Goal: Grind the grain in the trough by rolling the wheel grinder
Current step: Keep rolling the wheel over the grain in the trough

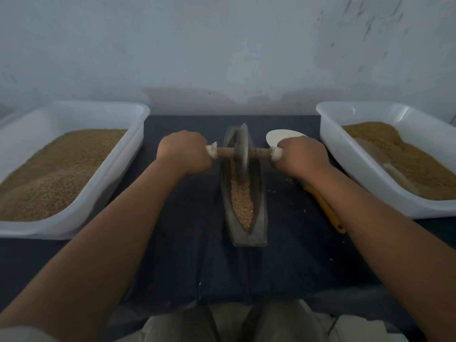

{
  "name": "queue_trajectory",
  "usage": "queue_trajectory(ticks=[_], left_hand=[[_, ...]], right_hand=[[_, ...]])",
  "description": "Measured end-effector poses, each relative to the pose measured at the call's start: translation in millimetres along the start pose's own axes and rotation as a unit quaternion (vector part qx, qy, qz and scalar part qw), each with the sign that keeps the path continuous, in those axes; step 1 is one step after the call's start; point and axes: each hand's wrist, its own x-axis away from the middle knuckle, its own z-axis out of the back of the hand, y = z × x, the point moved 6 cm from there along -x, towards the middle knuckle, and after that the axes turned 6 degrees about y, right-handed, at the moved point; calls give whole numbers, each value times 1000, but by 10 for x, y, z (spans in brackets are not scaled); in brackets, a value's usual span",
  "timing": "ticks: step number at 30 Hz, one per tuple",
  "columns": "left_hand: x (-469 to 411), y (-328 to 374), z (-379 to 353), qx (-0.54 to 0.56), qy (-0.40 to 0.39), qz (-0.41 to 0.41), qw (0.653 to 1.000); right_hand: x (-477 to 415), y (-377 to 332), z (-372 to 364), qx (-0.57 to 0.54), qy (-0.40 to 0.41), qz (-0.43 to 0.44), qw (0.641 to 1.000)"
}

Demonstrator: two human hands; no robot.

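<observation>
Khaki trousers [246,324] sit lowest, short of the trough [261,218]. Either side of it, the left hand [183,154] and right hand [302,156] each curl fingers tight round an axle end of the wheel grinder [243,150]. Its wheel stands in the trough's far half, with grain [241,206] filling the near half.

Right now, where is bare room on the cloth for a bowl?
Bare cloth lies between the near end of the trough and the knees, and between the left tub and the trough. Crowded right of it: white scoop, yellow-handled tool, spilled grains.

Left hand [183,153] and right hand [302,157] bare, forearms bare too, pale sleeve [19,336] by the left arm, khaki trousers [187,327] below.
</observation>
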Motion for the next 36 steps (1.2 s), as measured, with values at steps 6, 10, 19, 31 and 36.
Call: queue_trajectory(ticks=[6, 10, 19, 31, 36], left_hand=[[589, -41, -9, 8, -33, -55, 998], [901, -117, -44, 46, -49, -63, 996], [-163, -48, -75, -12, 23, -8, 1000], [735, -135, -109, 28, -67, -78, 994], [-44, -64, -106, -8, -8, -18, 1000]], right_hand=[[451, 62, 79, -11, -58, 50, 997], [689, 37, 329, -19, -61, 102, 993], [-116, -13, -13, -1, 54, 3, 999], [555, 66, 197, -29, -94, 88, 991], [4, 31, 38, -17, 43, 2, 999]])
